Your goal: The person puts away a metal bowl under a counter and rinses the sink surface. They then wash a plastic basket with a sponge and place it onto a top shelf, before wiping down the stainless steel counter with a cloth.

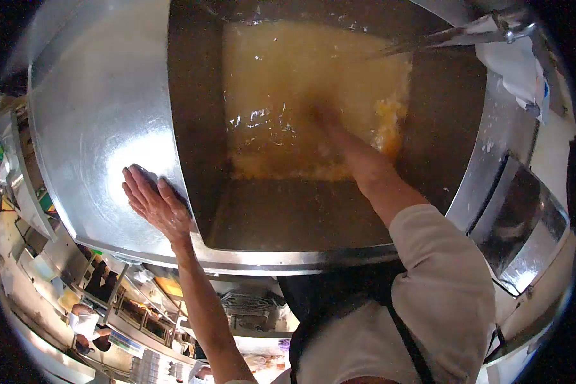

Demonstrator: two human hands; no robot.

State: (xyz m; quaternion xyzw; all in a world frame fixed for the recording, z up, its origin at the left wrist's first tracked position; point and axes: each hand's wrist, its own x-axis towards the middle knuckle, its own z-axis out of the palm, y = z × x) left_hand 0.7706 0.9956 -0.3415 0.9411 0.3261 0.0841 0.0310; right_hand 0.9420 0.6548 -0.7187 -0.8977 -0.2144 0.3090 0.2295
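My left hand (158, 203) lies flat on the metal counter (96, 115) left of the sink, fingers spread and holding nothing. My right forearm reaches down into the sink (288, 217), which holds cloudy yellowish-brown water (288, 70). Beneath the surface my right hand (323, 114) shows only as a dark blur, so its fingers and anything in them are hidden. Orange-yellow bits (388, 121) show at the water's right side, close to my right forearm.
A metal pipe (454, 37) slants over the sink's upper right. White cloth or plastic (509, 67) hangs at the right rim. A metal box (521, 224) stands at right. Shelves and another person (84, 321) are at the lower left.
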